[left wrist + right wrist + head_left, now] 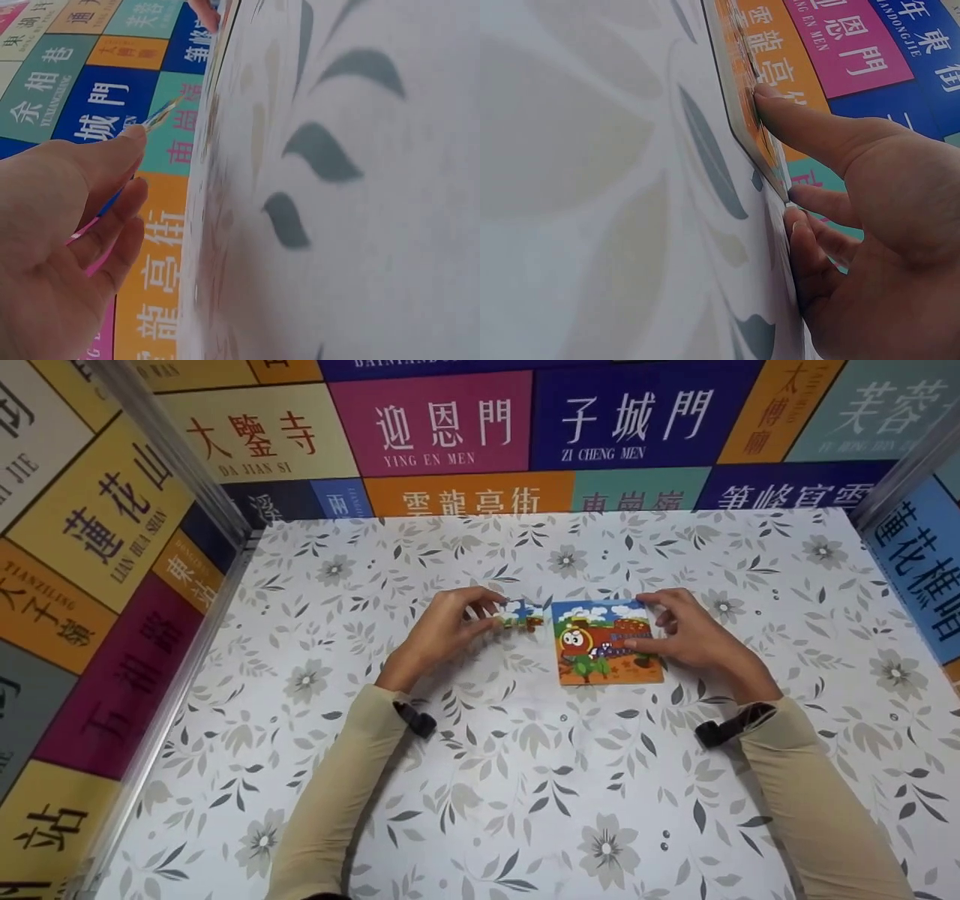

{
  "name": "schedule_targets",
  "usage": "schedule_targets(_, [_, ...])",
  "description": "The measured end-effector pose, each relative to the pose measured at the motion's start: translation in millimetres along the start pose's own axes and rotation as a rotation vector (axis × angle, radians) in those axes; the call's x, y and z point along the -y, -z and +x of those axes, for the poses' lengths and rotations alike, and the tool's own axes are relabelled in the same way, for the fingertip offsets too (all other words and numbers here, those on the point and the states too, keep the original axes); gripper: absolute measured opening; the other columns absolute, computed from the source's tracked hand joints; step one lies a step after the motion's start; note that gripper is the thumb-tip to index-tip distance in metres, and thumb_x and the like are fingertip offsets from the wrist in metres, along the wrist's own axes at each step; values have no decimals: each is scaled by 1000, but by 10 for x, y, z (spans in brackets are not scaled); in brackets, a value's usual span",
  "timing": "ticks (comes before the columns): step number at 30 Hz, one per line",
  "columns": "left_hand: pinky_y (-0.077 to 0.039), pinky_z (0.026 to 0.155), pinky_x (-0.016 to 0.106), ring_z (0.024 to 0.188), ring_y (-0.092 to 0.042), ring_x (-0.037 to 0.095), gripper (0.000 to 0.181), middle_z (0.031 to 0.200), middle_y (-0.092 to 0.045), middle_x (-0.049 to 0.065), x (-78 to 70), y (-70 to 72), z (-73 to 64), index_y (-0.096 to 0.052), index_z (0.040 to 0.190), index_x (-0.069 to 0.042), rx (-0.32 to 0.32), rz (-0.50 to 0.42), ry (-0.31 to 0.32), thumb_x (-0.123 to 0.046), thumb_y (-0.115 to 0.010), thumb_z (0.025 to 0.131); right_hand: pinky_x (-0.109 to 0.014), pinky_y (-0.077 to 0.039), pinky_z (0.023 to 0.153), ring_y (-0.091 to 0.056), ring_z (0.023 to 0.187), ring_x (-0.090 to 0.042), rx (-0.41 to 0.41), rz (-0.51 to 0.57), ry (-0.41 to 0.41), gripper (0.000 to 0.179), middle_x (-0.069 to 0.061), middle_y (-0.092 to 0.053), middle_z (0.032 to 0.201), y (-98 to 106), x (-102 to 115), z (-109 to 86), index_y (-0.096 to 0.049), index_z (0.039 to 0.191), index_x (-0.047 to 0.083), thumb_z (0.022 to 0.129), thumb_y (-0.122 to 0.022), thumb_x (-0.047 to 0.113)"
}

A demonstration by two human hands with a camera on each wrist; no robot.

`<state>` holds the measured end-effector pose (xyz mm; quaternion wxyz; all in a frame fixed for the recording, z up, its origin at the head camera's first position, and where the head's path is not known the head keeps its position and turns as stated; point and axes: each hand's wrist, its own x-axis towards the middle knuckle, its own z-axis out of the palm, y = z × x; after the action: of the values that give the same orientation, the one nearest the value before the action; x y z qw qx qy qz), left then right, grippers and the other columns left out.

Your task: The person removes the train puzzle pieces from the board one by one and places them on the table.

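Note:
My left hand (448, 624) pinches a small jigsaw piece (523, 616) with clouds and sky on it, between thumb and fingers. The left wrist view shows this piece (163, 114) edge-on, held off the table; whether it is one piece or several joined I cannot tell. Just right of it, a square picture puzzle (592, 667) with a red cartoon train lies on the table. My right hand (691, 631) grips its right side, thumb on the picture and fingers at the edge. In the right wrist view, the puzzle's thin edge (739, 127) rests close to the tabletop.
A white cloth with grey leaves and flowers covers the table (525, 780). Panels with coloured blocks and Chinese lettering (435, 424) stand behind it and along both sides. A black strap (420, 721) sits at the left wrist, another strap (720, 729) at the right.

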<state>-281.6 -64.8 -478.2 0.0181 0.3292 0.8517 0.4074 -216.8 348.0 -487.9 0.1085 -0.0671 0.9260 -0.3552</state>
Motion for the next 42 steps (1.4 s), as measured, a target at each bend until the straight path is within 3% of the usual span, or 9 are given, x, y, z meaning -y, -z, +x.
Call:
schedule_targets(19, [-58, 89, 37, 96, -70, 19, 28, 107, -76, 6, 203, 28, -5, -77, 128, -11, 17, 75, 173, -10, -77, 100, -50, -43, 99, -46, 127, -36, 1, 16, -31, 93, -22, -34, 160, -2, 20, -9, -41, 167, 13, 93, -84, 52])
schedule_targets(28, [-59, 94, 39, 104, -72, 23, 25, 116, -73, 9, 204, 9, 4, -78, 127, -9, 58, 125, 186, -13, -74, 103, -47, -43, 96, -48, 120, -35, -2, -9, -13, 91, -23, -34, 160, 6, 10, 6, -42, 166, 11, 94, -84, 50])
schedule_targets(42, [-57, 92, 39, 102, -69, 23, 24, 115, -72, 10, 212, -1, 35, -78, 127, -8, 50, 142, 173, -11, -72, 103, -47, -41, 98, -47, 122, -35, 3, -5, -13, 92, -24, -35, 158, 11, 9, 4, -41, 167, 13, 95, -83, 51])
